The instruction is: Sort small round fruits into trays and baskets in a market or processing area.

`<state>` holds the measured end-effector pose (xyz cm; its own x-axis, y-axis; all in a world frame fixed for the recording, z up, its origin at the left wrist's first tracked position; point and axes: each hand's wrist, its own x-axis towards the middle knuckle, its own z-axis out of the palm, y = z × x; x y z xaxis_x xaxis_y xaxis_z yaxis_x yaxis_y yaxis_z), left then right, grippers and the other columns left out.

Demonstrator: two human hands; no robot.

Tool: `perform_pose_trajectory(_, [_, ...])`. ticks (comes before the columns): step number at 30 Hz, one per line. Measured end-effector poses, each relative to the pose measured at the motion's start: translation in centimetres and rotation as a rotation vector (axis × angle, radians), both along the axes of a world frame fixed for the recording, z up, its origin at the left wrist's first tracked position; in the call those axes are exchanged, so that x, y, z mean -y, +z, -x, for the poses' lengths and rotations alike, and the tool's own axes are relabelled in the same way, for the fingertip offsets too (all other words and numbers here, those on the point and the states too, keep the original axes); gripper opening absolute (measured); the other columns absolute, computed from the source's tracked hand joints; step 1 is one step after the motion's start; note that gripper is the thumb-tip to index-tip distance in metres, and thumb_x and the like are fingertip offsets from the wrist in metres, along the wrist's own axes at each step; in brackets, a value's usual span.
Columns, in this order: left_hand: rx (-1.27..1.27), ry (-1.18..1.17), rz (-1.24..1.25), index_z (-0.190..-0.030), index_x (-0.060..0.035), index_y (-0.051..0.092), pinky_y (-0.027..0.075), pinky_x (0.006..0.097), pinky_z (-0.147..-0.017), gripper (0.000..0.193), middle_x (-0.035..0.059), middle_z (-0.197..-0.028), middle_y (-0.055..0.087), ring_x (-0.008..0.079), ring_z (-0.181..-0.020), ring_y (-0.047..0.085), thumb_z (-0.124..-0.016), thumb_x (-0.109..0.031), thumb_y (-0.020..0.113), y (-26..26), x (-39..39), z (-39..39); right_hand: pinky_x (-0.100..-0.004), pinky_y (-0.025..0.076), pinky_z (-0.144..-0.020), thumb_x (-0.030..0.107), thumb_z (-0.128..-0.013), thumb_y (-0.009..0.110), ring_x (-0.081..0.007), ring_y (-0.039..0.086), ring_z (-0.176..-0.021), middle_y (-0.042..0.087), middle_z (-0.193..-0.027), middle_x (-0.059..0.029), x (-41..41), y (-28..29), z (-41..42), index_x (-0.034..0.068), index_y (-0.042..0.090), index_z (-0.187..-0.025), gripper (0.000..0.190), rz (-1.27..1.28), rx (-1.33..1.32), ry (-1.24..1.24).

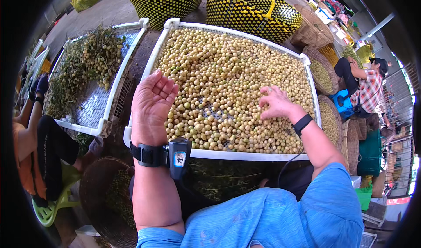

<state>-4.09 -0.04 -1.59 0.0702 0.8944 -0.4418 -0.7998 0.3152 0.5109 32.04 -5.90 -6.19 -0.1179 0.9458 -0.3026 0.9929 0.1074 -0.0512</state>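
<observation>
A white plastic tray [250, 155] with a perforated bottom stands before me, spread with small round yellowish-green fruits [227, 73]. Over its left rim, my left hand [154, 100] is turned palm up, fingers loosely curled and nothing visible in the palm. My right hand [274, 102] reaches down onto the fruits in the tray's right half. Its thumb and fingers are bent and spread, with no fruit plainly held. Near the middle, a patch of the perforated bottom [210, 110] shows through. A strap with a dark device [179, 157] circles my left wrist.
Left of me, a second white tray [105, 116] carries fruit bunches on stems [95, 57]. Yellow-and-black woven baskets [253, 14] stand behind my tray. Round wicker baskets of fruit [329, 120] line the right. A wicker basket [95, 195] sits low left. People sit at both sides.
</observation>
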Motion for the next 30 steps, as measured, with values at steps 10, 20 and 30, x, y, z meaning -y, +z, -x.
perform_pose_trajectory(10, [-0.025,-0.018,-0.003,-0.088,-0.0043,0.059,0.052,0.0400,-0.080,0.007,0.0054,-0.075,0.060,0.0190,-0.073,0.060,-0.085,-0.010,0.062,0.4,-0.3,-1.5,-0.0546,0.009,-0.112,0.043,-0.088,0.050,-0.0327,0.013,-0.139,0.020,-0.149,-0.0143,-6.5,-4.0,9.0,0.014,0.029,-0.141,0.065,-0.067,-0.227,0.104])
perform_pose_trajectory(20, [-0.019,-0.030,0.012,-0.088,-0.0044,0.059,0.052,0.0407,-0.081,0.007,0.0051,-0.076,0.059,0.0197,-0.076,0.060,-0.086,-0.010,0.062,0.1,-0.9,-1.7,-0.0532,0.021,-0.109,0.049,-0.082,0.059,-0.0315,0.037,-0.130,0.038,-0.143,-0.0101,-0.9,-1.2,7.1,0.027,0.059,-0.121,0.046,0.213,-0.229,0.289])
perform_pose_trajectory(30, [-0.047,-0.041,0.012,-0.087,-0.0037,0.058,0.052,0.0414,-0.080,0.007,0.0061,-0.076,0.060,0.0200,-0.073,0.061,-0.086,-0.010,0.062,0.3,-1.0,-2.5,-0.0380,0.049,-0.082,0.032,-0.080,0.066,-0.0239,0.064,-0.091,0.068,-0.096,-0.0067,-10.1,-3.8,8.4,0.017,0.070,-0.091,0.019,-0.204,-0.237,-0.228])
